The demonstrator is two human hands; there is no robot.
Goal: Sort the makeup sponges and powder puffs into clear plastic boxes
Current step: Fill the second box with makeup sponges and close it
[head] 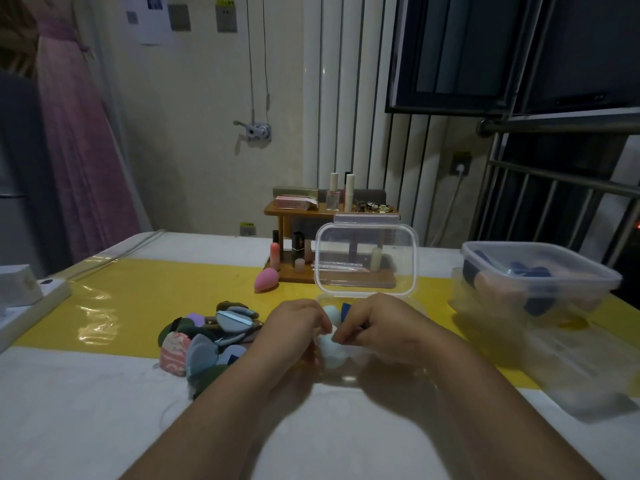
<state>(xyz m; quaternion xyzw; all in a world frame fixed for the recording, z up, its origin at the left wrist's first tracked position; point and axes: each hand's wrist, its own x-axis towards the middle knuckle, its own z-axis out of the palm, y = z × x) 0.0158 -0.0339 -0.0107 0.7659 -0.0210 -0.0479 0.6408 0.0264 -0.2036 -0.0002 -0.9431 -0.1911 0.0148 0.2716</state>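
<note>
Sponges and puffs lie in three places. A mixed pile [207, 337] sits on the table [69, 410] just left of your left hand. One pale blue sponge [329, 346] is between your two hands over the open clear box [346, 377]. A teal sponge [331, 312] and a dark blue piece [346, 310] show inside that box beyond your knuckles.

Your left hand [298, 323] and right hand [377, 323] both have their fingers curled in, and they appear to pinch the pale blue sponge from either side. Blur stops me from saying which fingers actually touch it.

Watch the lid [367, 258]. It stands upright at the far rim, close beyond your hands, so a bump from your knuckles could drop it onto your fingers or shift the light box.

The sponge looks soft and springy. If you squeeze it in and let go fast, it may pop back out and roll across the glossy yellow mat [138, 306].

Your left forearm passes right beside the pile, so a careless sweep would scatter the puffs.

The filled box [540, 275] at your right, well apart, already holds dark blue and peach pieces, so take care not to mix the kinds. The pink sponge [265, 279] by the wooden shelf [329, 276] lies away from the pile and is easy to forget.
</note>
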